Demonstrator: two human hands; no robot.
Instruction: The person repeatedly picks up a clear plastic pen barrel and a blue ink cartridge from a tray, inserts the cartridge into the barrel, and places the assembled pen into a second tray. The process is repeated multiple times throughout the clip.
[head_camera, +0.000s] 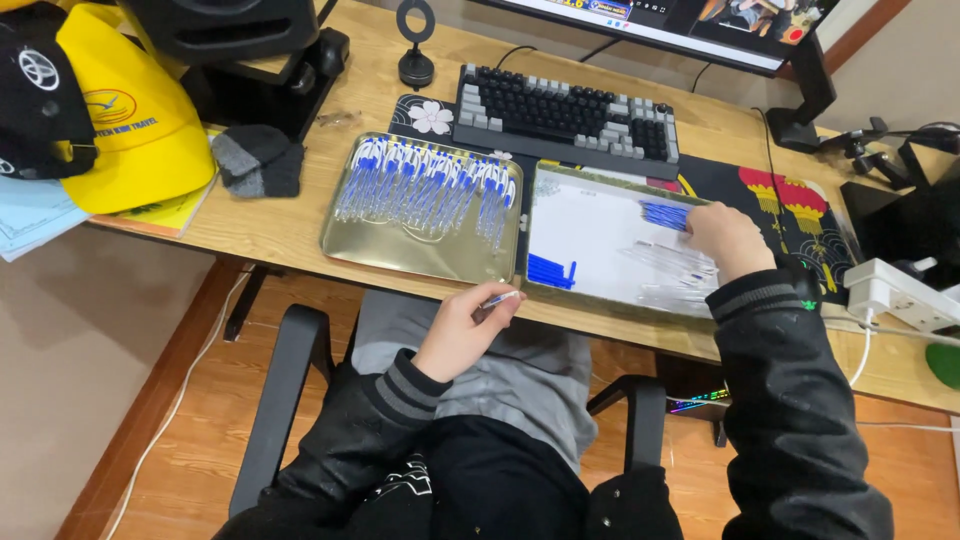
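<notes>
My left hand (462, 325) hovers at the desk's front edge and grips a clear pen with a blue tip (499, 298). My right hand (728, 238) rests on the right tray (590, 225), fingers touching a small pile of blue refills (664, 214). Clear pen barrels (672, 270) lie on that tray just below my right hand, and blue caps (551, 272) sit at its near left corner. The gold left tray (400, 250) holds several assembled blue and white pens (425, 185) in a row.
A black and grey keyboard (565, 118) lies behind the trays, with a monitor (690, 25) beyond it. Yellow cap (135, 125), black cap (35, 90) and grey sock (258, 158) sit at the left. A white power strip (895, 295) lies at the right.
</notes>
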